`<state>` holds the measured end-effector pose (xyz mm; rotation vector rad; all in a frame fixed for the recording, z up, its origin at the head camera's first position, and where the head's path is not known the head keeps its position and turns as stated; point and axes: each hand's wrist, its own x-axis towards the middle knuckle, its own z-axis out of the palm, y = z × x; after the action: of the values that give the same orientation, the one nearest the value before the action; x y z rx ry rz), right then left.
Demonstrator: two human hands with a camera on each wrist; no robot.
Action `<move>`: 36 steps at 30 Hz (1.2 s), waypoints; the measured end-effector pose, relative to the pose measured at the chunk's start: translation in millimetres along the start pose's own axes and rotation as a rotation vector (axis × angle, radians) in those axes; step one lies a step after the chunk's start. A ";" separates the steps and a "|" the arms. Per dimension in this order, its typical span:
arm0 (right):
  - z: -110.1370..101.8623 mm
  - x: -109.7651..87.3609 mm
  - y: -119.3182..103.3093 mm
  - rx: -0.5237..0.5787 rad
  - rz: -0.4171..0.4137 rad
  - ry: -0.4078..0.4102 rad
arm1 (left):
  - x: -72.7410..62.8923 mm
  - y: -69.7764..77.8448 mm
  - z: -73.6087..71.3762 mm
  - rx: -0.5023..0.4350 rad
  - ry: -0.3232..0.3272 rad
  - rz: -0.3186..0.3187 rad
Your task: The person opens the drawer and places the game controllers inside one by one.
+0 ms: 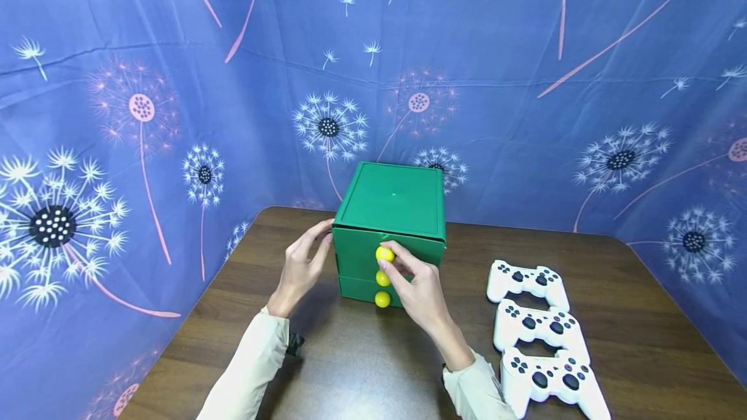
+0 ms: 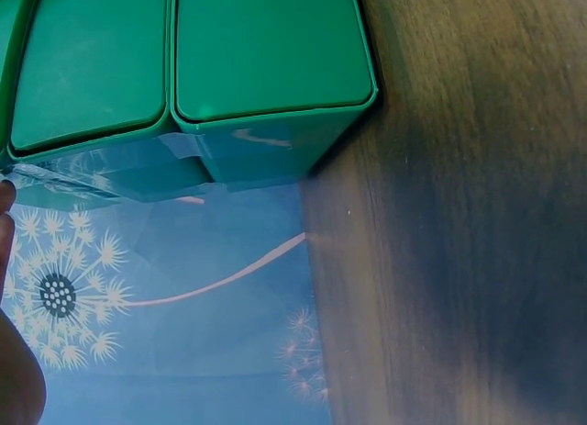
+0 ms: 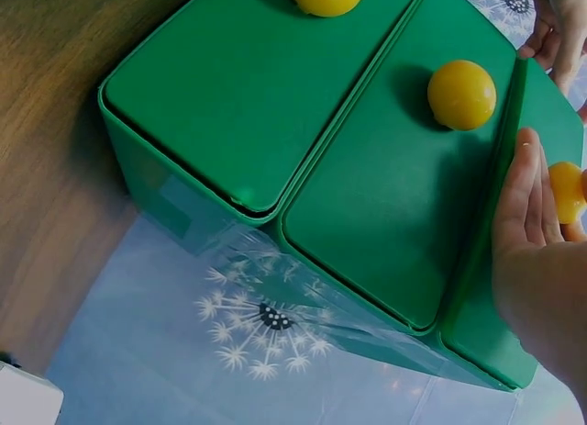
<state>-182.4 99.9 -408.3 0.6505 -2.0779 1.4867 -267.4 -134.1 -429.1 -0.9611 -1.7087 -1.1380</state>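
A green drawer box (image 1: 390, 212) w/ three drawers stands at the worktop (image 1: 350, 355) centre, toward the back edge, approx. 12 o'clock from the person. Each drawer front carries a yellow knob: top knob (image 1: 384, 254), middle knob (image 1: 382, 278), bottom knob (image 1: 382, 299), stacked in a vertical line. Right hand (image 1: 417, 290) reaches in from 5 o'clock; its grip is on the top knob, thumb & fingers pinching it, and the right wrist view shows the same knob (image 3: 569, 192) tucked against the fingers (image 3: 523, 200) at the drawer's edge. Left hand (image 1: 303, 268) sits at 9 o'clock of the box, fingers fairly straight, tips touching the box's left front corner near the top; grip is released, nothing held. Left wrist view shows only the box's green side panels (image 2: 266, 58) over the worktop & a fingertip at the frame's left edge, so finger contact isn't clear there. All three drawers look pushed in, fronts about flush. Both forearms wear light cream sleeves (image 1: 257, 368). At approx. 3 to 4 o'clock of the box, well apart from it, three white game controllers lie in a row on the worktop: far controller (image 1: 527, 282), middle controller (image 1: 539, 328), near controller (image 1: 551, 381), each just beside the next. A blue cloth w/ dandelion print (image 1: 175, 83) hangs round the worktop on the back & sides.
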 end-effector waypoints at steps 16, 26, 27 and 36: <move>1.1 -7.0 -3.7 0.005 -0.065 -0.011 | 1.1 -1.3 -2.6 -0.010 -0.012 0.001; 0.5 -9.7 -7.3 -0.021 -0.106 -0.017 | 2.3 -1.2 -2.7 0.017 -0.012 0.014; 0.0 -10.1 -7.8 -0.025 -0.106 -0.021 | 2.3 -1.0 -2.8 0.020 -0.011 0.013; -2.5 -16.4 -14.7 -0.054 -0.124 -0.049 | 1.3 0.2 -3.3 0.008 -0.016 0.015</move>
<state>-160.3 99.5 -407.6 0.7872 -2.0665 1.3541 -266.9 -137.1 -427.1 -0.9788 -1.7148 -1.1156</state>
